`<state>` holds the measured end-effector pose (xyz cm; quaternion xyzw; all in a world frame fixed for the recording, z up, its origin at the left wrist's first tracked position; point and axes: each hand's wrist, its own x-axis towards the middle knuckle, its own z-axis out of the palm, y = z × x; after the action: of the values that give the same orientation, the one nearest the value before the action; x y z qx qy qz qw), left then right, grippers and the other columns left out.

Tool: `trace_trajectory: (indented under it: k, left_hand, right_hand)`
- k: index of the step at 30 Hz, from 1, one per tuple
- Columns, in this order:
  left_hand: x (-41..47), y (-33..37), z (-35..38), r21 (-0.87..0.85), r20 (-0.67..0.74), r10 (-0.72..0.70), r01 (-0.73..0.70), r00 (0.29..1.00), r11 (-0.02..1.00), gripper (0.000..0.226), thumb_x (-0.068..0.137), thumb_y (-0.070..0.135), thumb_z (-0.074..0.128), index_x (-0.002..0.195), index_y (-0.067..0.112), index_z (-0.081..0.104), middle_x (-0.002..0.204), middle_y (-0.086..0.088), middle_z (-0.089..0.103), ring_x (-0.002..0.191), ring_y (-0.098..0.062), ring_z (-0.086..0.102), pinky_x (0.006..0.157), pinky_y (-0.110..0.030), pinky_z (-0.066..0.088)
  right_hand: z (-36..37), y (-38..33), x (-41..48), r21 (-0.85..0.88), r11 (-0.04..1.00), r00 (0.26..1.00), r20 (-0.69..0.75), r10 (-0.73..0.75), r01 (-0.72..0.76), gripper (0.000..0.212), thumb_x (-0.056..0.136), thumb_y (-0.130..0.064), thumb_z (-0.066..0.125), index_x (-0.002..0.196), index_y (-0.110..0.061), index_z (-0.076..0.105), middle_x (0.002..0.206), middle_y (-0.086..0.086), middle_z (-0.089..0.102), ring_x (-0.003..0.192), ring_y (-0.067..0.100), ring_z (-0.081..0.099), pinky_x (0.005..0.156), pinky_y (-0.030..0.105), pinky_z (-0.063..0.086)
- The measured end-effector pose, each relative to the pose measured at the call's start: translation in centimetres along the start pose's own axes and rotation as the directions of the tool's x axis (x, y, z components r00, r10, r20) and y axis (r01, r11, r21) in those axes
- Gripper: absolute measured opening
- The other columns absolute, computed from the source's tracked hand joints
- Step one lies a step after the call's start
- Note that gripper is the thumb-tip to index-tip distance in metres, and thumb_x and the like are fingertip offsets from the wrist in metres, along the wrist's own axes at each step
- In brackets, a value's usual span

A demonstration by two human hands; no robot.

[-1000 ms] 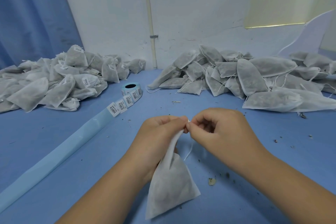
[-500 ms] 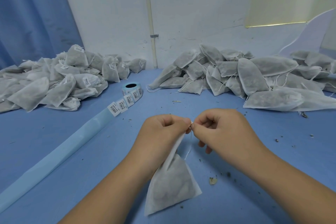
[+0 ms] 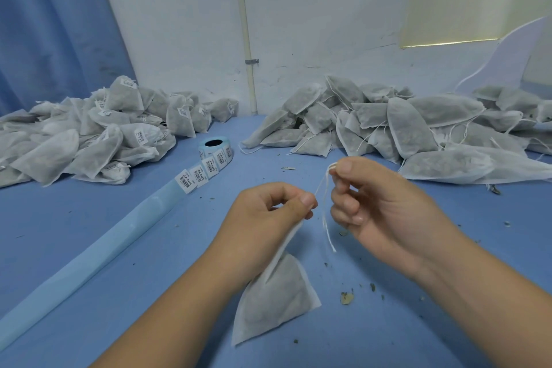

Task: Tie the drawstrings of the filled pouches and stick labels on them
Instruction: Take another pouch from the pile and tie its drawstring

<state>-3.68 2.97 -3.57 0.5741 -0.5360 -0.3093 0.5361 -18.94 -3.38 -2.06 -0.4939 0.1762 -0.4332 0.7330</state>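
A filled white pouch (image 3: pixel 274 299) hangs just above the blue table in front of me. My left hand (image 3: pixel 268 212) pinches its gathered neck between thumb and fingers. My right hand (image 3: pixel 376 203) pinches the white drawstring (image 3: pixel 324 188) up and to the right of the neck, and the string's loose ends dangle between the two hands. A roll of barcode labels (image 3: pixel 215 150) lies at the table's middle left, its blue backing strip (image 3: pixel 89 257) trailing toward me with a few labels on it.
A heap of labelled pouches (image 3: pixel 89 134) lies at the left. A heap of pouches with loose drawstrings (image 3: pixel 403 128) lies at the right, against the white wall. Dry herb crumbs (image 3: pixel 346 297) are scattered over the blue table (image 3: pixel 149 323).
My right hand has moved up and right, away from my left hand, drawing the drawstring out from the pouch's neck. The left hand stays on the neck.
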Motion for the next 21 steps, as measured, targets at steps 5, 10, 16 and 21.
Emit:
trace_trajectory:
  k: [5, 10, 16, 21]
  left_hand:
    - [-0.1, 0.0, 0.1, 0.026, 0.038, 0.044, -0.045, 0.998, 0.999, 0.024, 0.090, 0.030, 0.067, 0.068, 0.036, 0.072, 0.065, 0.017, 0.066, 0.050, 0.005, 0.049, 0.057, -0.015, 0.039]
    - [0.3, -0.2, -0.4, 0.161, -0.133, 0.147, -0.125, 0.980, 0.979, 0.019, 0.088, 0.025, 0.070, 0.069, 0.025, 0.069, 0.060, 0.005, 0.063, 0.054, 0.000, 0.049, 0.052, -0.007, 0.036]
    - [0.0, -0.3, -0.4, 0.415, -0.109, 0.340, -0.268, 0.934, 0.870, 0.025, 0.089, 0.022, 0.069, 0.070, 0.034, 0.060, 0.062, 0.036, 0.055, 0.062, 0.014, 0.050, 0.061, -0.003, 0.035]
    - [-0.1, -0.6, -0.4, 0.408, -0.025, 0.359, -0.318, 0.933, 0.856, 0.028, 0.089, 0.020, 0.069, 0.069, 0.037, 0.059, 0.069, 0.036, 0.057, 0.068, 0.012, 0.052, 0.065, -0.003, 0.035]
  right_hand:
    - [0.0, 0.0, 0.1, 0.185, 0.981, 0.997, 0.067, 0.049, -0.061, 0.015, 0.072, -0.014, 0.062, 0.057, -0.014, 0.058, 0.062, -0.002, 0.045, 0.041, 0.008, 0.033, 0.039, 0.019, 0.026]
    - [-0.3, -0.9, 0.0, 0.175, 0.961, 0.965, 0.188, 0.182, -0.215, 0.013, 0.062, -0.014, 0.060, 0.059, -0.013, 0.047, 0.058, -0.002, 0.032, 0.041, 0.010, 0.029, 0.040, 0.021, 0.021]
    - [-0.8, -1.2, 0.3, 0.086, 0.964, 0.958, 0.159, 0.238, -0.254, 0.012, 0.061, -0.015, 0.060, 0.059, -0.013, 0.049, 0.059, -0.002, 0.030, 0.043, 0.010, 0.028, 0.040, 0.021, 0.020]
    - [-0.3, -0.5, 0.2, 0.166, 0.980, 0.989, 0.107, 0.098, -0.115, 0.009, 0.073, -0.016, 0.061, 0.069, -0.011, 0.054, 0.059, -0.003, 0.032, 0.042, 0.006, 0.030, 0.038, 0.017, 0.024]
